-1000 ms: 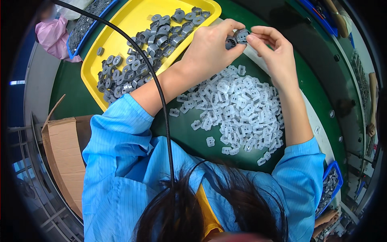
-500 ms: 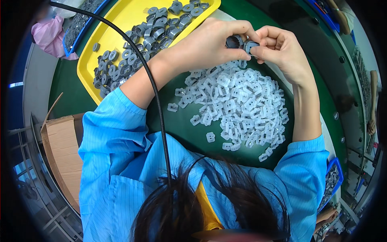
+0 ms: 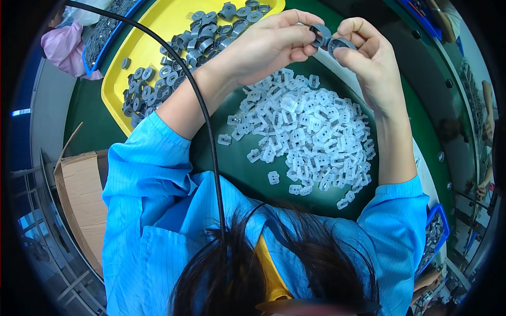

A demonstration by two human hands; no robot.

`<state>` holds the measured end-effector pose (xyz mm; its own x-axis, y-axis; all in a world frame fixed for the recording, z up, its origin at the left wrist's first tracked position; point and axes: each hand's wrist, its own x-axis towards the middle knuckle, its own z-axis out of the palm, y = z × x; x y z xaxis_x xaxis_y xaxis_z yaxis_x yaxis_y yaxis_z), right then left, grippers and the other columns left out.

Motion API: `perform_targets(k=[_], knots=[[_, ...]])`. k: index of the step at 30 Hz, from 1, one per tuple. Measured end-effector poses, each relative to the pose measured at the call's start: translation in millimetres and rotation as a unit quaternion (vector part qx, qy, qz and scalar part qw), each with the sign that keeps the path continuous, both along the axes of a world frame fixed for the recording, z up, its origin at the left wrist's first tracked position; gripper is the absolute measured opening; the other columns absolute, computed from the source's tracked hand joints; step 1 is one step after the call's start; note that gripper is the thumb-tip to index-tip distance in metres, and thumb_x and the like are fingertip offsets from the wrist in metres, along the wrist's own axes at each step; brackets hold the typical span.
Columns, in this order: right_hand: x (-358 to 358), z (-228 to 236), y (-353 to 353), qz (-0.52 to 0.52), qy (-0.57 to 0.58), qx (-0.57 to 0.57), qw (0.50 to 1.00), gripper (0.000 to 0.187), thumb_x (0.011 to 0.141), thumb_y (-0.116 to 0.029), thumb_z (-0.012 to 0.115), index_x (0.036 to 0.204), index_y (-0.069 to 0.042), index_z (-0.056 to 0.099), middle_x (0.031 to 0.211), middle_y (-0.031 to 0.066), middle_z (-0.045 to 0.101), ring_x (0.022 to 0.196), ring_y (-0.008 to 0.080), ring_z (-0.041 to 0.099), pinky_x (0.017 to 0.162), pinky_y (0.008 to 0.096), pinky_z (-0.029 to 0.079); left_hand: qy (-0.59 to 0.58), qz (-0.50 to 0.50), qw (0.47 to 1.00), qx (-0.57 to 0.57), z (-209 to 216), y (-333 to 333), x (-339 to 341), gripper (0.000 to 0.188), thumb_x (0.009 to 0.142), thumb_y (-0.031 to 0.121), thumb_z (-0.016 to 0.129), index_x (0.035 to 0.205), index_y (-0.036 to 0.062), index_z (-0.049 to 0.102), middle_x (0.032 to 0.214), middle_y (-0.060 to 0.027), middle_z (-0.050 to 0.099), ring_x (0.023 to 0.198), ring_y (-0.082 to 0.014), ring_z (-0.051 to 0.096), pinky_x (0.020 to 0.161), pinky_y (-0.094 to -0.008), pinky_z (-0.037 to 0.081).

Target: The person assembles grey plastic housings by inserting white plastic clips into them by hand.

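Observation:
My left hand (image 3: 269, 45) pinches a small dark grey ring-shaped part (image 3: 319, 34) between thumb and fingers. My right hand (image 3: 369, 58) holds a second grey ring part (image 3: 340, 45) right beside it, the two pieces touching or nearly so. Both hands are raised over the green table (image 3: 237, 168), above a heap of several small white plastic clips (image 3: 311, 137). To the left of my hands lies a yellow tray (image 3: 153, 37) with several more grey ring parts (image 3: 179, 58) in it.
A blue bin (image 3: 100, 37) of dark parts and a pink cloth (image 3: 66, 50) lie at the far left. A cardboard box (image 3: 79, 195) stands at my left side. Another blue bin (image 3: 435, 231) sits low right. A black cable (image 3: 205, 121) crosses my left arm.
Both hands have stayed together over the white pile, turning the two grey parts against each other; the view has shifted slightly downward.

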<state>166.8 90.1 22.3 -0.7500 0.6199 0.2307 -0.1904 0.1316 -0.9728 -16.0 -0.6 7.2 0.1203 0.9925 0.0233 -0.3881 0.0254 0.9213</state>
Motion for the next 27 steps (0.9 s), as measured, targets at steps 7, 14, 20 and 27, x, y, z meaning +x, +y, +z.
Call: perform_targets(k=[7,14,20,27], knots=[[29.0,-39.1,67.0,-0.154,-0.151,-0.055,0.975,0.033,0.075,-0.012,0.071,0.105,-0.001,0.061,0.088,0.0059,0.067,0.076,0.0123,0.06,0.073,0.0258,0.048,0.054,0.109,0.992,-0.046,-5.9,4.0,-6.5,0.026,0.096,0.011,0.05,0.118,0.0017,0.057,0.093,-0.0058,0.059,0.082,-0.0092,0.058,0.079,-0.0226,0.051],[21.5,-21.0,35.7,-0.167,-0.238,0.323,0.901,0.018,0.074,-0.012,0.069,0.09,-0.003,0.07,0.085,0.0081,0.066,0.075,0.0197,0.061,0.073,0.0315,0.049,0.178,0.109,0.978,-0.022,-10.6,2.5,-6.5,0.028,0.094,0.012,0.054,0.121,0.0038,0.056,0.095,-0.0043,0.061,0.078,-0.011,0.062,0.074,-0.0211,0.05],[6.4,-11.0,-10.6,0.014,-0.33,0.349,0.877,0.019,0.07,-0.01,0.073,0.083,0.002,0.07,0.082,0.017,0.067,0.08,0.0311,0.064,0.074,0.0386,0.05,0.26,0.136,0.956,0.008,-7.3,0.6,4.8,0.036,0.086,0.011,0.064,0.121,0.0052,0.057,0.081,0.002,0.059,0.071,-0.0052,0.054,0.069,-0.0187,0.043],[8.9,-4.7,-9.5,-0.004,-0.333,0.314,0.889,0.02,0.073,-0.012,0.072,0.085,0.003,0.069,0.077,0.0165,0.067,0.075,0.0272,0.064,0.07,0.0357,0.05,0.52,0.199,0.819,0.137,-15.6,-0.1,13.3,0.038,0.077,0.008,0.074,0.113,0.0061,0.062,0.076,0.0008,0.062,0.065,-0.0029,0.058,0.06,-0.0181,0.048]])
